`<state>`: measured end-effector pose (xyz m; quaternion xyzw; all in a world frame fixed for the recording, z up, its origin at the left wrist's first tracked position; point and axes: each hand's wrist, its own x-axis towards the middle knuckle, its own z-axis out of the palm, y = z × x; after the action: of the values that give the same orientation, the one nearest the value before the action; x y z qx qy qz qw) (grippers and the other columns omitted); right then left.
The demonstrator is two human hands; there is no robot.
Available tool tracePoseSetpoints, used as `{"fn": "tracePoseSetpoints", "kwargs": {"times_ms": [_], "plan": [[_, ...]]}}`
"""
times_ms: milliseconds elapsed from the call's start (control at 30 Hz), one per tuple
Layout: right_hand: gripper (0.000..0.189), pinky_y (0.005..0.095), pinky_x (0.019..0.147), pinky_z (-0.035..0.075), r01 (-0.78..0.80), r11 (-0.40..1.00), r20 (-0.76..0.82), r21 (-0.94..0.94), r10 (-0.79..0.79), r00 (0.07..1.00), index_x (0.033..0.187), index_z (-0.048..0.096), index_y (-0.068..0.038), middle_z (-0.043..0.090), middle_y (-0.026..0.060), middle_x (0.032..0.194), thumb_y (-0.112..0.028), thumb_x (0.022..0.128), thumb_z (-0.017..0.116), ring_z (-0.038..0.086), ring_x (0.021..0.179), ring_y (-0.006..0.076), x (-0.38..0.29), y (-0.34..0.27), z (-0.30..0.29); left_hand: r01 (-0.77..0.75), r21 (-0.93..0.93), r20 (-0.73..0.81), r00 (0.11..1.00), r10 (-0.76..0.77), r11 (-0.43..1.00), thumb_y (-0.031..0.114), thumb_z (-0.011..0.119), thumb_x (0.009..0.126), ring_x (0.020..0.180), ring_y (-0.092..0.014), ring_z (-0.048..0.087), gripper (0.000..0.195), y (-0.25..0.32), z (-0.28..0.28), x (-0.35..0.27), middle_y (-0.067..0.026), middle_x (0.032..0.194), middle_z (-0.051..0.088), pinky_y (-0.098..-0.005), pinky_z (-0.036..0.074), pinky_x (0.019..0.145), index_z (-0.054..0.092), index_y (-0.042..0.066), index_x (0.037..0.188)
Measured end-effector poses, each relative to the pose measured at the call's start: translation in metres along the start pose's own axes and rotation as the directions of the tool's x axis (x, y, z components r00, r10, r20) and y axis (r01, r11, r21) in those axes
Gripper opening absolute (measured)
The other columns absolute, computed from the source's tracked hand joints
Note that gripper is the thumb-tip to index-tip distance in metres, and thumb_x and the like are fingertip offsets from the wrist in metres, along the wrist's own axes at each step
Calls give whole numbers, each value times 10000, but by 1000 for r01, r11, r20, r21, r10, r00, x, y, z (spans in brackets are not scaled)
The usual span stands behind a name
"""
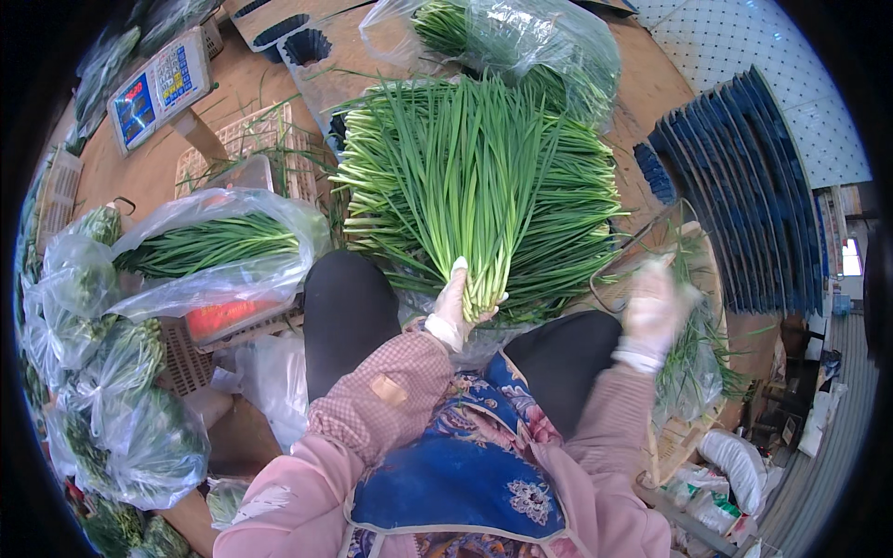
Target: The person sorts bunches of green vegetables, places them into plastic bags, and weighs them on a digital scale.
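My left hand (457, 303), in a white glove, grips a fan of Chinese chives (467, 188) by the pale stem ends. Its green leaves spread away from me over a large pile of chives (579, 202), whose pale ends face left and right. My right hand (654, 307), also gloved, is blurred above the right knee's outer side. Whether it holds anything is unclear. It is near a light-coloured basket (687, 446) with loose chive leaves (691, 349) and clear plastic in it.
Left of me, an open plastic bag of chives (216, 244) lies on a scale platform (241, 310). Several filled bags (132, 418) are piled beyond it. A scale display (160, 87) stands at the upper left, near a crate (258, 136). Bagged chives (544, 49) lie ahead; dark stacked sheets (739, 202) stand right.
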<state>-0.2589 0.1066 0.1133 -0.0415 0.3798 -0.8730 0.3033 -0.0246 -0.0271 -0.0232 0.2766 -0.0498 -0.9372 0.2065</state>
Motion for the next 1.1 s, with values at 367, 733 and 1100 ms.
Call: {"fn": "tracePoseSetpoints", "kwargs": {"times_ms": [367, 733, 1100], "plan": [[231, 289, 493, 523, -436, 608, -111, -663, 496, 861, 1018, 562, 13, 642, 111, 807, -32, 803, 633, 633, 599, 186, -32, 167, 44, -7, -3, -165, 986, 7, 1000, 543, 444, 894, 803, -220, 641, 520, 2, -3, -4, -98, 969, 636, -338, 540, 639, 520, 93, 1144], [864, 533, 1025, 262, 625, -480, 444, -615, 444, 778, 1364, 181, 122, 326, 288, 1349, -296, 726, 586, 298, 1282, 390, -73, 161, 63, 65, -265, 225, 974, -4, 962, 287, 588, 887, 1110, -189, 532, 449, 3, 28, -19, -70, 1177, 568, -347, 462, 929, 453, 107, 1275], [801, 348, 936, 411, 194, 397, 316, -897, 272, 909, 1420, 224, -40, 340, 247, 1376, -230, 793, 685, 491, 1132, 263, -53, 136, 57, 104, -107, 284, 956, -70, 989, 207, 537, 895, 745, -163, 642, 315, 8, 4, -13, -77, 945, 642, -303, 545, 615, 531, 72, 1179]]}}
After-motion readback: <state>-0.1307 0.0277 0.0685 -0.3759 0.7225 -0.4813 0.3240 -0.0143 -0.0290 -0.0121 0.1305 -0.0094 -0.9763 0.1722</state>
